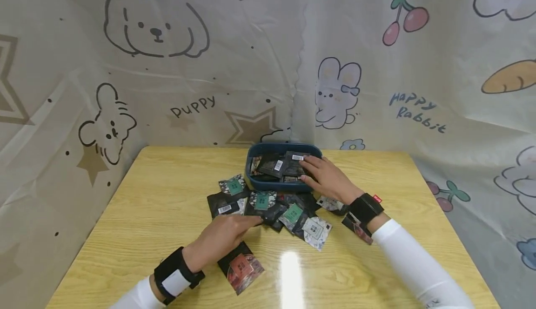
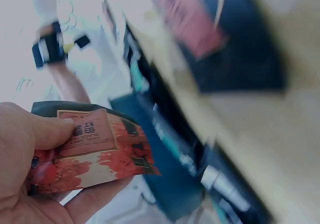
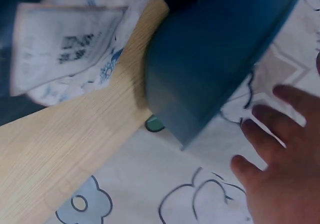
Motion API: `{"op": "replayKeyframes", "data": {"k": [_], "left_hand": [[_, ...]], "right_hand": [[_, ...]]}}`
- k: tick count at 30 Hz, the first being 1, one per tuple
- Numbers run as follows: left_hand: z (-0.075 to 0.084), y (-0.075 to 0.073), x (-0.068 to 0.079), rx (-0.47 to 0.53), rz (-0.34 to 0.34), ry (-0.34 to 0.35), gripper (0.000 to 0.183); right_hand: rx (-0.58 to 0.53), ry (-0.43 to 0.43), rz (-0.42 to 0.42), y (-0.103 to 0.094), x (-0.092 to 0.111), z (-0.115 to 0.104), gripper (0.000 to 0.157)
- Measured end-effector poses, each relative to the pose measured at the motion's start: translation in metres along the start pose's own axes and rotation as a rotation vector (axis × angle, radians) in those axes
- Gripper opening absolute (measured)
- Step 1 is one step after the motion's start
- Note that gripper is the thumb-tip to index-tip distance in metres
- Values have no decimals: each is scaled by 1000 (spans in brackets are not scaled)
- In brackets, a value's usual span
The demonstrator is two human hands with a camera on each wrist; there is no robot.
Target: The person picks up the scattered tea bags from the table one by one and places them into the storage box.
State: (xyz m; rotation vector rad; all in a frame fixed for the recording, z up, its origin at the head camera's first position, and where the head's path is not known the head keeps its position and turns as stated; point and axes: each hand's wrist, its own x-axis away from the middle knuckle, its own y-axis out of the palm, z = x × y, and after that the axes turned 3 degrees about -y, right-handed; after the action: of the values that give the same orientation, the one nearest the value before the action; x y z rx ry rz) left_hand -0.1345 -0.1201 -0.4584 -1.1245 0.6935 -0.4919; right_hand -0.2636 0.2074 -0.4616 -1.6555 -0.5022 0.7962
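Left Hand Pinches Tea Packet as Right Hand Spreads Over Bin

Your left hand (image 1: 222, 237), raised just above the desk (image 1: 167, 178), pinches a red-labelled tea packet (image 2: 120, 156), thumb across its face and fingers behind; the left wrist view shows it well, while from the head your own hand hides it. Your right hand (image 1: 328, 176), fingers spread and gripping nothing, reaches over the right rim of a dark blue bin (image 1: 280, 186), its fingertips at a barcoded black packet (image 1: 295, 167); whether they touch it, you cannot tell from here. A second barcoded packet (image 1: 268, 164) lies to the left of that one, among others in the bin.

Between your hands, in front of the bin, black packets overlap in a loose heap: three bear green labels (image 1: 262, 202), and one with a white label (image 1: 316, 230) sits at the near right edge. Beside your left hand, a red-fronted packet (image 1: 240, 267) lies flat on the desk. Another dark packet (image 1: 362, 235) peeks out beside your right wristband (image 1: 365, 209). A matching black band (image 1: 177, 274) circles your left wrist, and white sleeves (image 1: 406, 258) cover both your forearms.

Behind the yellow wood-grain desktop, a pale backdrop (image 1: 259, 57) carries a drawn puppy (image 1: 157, 34), a bow-wearing rabbit (image 1: 337, 95), cherries (image 1: 406, 18), a carrot (image 1: 508, 77) and the lettering "Puppy" and "Happy Rabbit."
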Motion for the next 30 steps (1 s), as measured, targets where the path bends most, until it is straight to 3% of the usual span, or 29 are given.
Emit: {"op": "replayKeyframes", "data": {"k": [4,6,9,13,16,21,27,30], "left_hand": [[-18,-13,-20,-48,108,49,51],[-27,-18,-33,-86,152,76,53],[-40,-24,-56,-113,210,96,49],[-53,-24,-91,-122,248,91,47],[-62,-18,-116,-131,231,75,48],[-75,-1,-147,-175,158,32,52],[-81,19,-161,-164,85,-36,51],[-82,29,-164,-126,14,-75,46]], "right_hand": [[53,-125,142,-5,30,-27,40],[51,-200,150,-1,46,-43,35],[19,-230,54,9,70,-64,38],[-12,-129,-108,23,91,-80,56],[-26,-63,-159,30,100,-85,61],[-57,-56,-139,34,101,-87,52],[-32,-63,-136,36,105,-89,51],[3,-49,-120,37,108,-88,48]]}}
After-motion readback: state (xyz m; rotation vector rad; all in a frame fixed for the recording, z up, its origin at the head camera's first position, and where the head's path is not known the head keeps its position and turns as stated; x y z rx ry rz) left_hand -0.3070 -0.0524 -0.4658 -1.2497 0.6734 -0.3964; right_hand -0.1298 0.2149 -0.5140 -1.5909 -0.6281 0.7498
